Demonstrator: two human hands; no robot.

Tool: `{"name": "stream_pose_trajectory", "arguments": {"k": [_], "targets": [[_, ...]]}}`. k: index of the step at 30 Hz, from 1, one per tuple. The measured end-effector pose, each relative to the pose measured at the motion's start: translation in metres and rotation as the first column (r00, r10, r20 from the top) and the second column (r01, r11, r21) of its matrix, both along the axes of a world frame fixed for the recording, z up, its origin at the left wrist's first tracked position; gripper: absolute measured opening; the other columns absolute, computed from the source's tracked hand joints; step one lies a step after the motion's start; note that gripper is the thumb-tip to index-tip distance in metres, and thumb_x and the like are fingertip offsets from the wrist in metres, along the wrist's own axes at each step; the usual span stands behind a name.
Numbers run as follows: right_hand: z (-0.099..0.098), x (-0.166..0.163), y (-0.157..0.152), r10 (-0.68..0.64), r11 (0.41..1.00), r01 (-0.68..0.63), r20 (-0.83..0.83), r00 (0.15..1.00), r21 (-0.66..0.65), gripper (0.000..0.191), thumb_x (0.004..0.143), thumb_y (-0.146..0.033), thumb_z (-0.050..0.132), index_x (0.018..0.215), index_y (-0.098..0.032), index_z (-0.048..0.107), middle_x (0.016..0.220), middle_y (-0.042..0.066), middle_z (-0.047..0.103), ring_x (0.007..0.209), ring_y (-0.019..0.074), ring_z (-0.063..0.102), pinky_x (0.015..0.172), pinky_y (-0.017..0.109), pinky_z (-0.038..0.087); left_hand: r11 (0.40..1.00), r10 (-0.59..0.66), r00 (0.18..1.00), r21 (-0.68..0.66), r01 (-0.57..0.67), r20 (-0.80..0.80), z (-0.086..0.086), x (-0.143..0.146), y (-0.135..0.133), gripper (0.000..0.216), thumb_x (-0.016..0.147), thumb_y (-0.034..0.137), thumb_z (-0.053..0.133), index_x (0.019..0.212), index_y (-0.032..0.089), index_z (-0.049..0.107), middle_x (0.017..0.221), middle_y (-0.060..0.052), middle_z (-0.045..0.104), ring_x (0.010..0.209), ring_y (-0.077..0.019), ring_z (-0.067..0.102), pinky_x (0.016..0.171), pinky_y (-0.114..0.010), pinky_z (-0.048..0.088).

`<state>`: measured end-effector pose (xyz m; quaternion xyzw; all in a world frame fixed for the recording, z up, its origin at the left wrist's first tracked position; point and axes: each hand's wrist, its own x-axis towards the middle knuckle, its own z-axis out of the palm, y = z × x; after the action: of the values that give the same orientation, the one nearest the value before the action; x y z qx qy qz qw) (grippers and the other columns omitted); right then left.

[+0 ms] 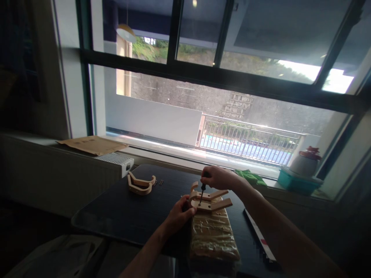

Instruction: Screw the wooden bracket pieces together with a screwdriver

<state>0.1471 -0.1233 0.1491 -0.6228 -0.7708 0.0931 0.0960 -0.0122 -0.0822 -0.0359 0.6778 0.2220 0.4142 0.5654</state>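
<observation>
In the head view, my right hand [222, 177] is closed around the dark handle of a screwdriver [203, 187]. Its shaft points down, with the tip at a hole near the curled end of a pale wooden hook [220, 205]. My left hand [178, 214] pinches that curled end between thumb and fingers. A second wooden hook [218, 194] lies just behind the first. Both rest on a tape-wrapped cardboard block [213, 235]. Whether a screw sits under the tip is too small to tell.
Two more wooden hooks [140, 189] and a few screws [161, 182] lie on the dark table [121, 214]. A long flat strip [257, 231] is at the right. On the sill are a green cloth [251, 177], a teal box [298, 183] and a brown envelope [92, 144].
</observation>
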Motion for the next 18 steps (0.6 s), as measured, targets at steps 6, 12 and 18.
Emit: {"name": "stream_pose_trajectory", "arguments": {"k": [6, 12, 18], "targets": [[0.0074, 0.0035, 0.0019, 0.052, 0.998, -0.052, 0.003, 0.999, -0.035, 0.024, 0.073, -0.033, 0.059, 0.092, -0.020, 0.064, 0.082, 0.001, 0.066, 0.067, 0.0121, 0.057, 0.057, 0.022, 0.042, 1.000, -0.009, 1.000, -0.001, 0.009, -0.002, 0.0001, -0.0017, 0.0004, 0.026, 0.074, 0.026, 0.061, 0.099, 0.017, 0.058, 0.085, -0.002, 0.060, 0.083, -0.0188, 0.056, 0.074, -0.028, 0.042], [0.0025, 0.0065, -0.0028, 0.017, 0.999, -0.017, -0.009, 1.000, -0.051, 0.024, 0.078, -0.034, 0.052, 0.092, -0.018, 0.063, 0.078, 0.002, 0.066, 0.062, 0.0113, 0.057, 0.053, 0.021, 0.041, 0.999, -0.032, 0.999, -0.009, 0.032, -0.007, 0.0010, -0.0014, 0.0003, 0.028, 0.075, 0.024, 0.060, 0.101, 0.016, 0.057, 0.086, -0.003, 0.061, 0.083, -0.0193, 0.056, 0.075, -0.029, 0.042], [0.0041, 0.0076, -0.0035, 0.000, 0.998, 0.000, 0.004, 1.000, -0.067, 0.027, 0.078, -0.038, 0.052, 0.093, -0.017, 0.063, 0.073, 0.003, 0.066, 0.060, 0.0121, 0.057, 0.051, 0.022, 0.041, 1.000, -0.015, 1.000, 0.000, 0.015, -0.007, 0.0013, -0.0018, -0.0006, 0.028, 0.075, 0.024, 0.060, 0.102, 0.017, 0.057, 0.090, -0.003, 0.061, 0.089, -0.0204, 0.056, 0.079, -0.029, 0.042]]}}
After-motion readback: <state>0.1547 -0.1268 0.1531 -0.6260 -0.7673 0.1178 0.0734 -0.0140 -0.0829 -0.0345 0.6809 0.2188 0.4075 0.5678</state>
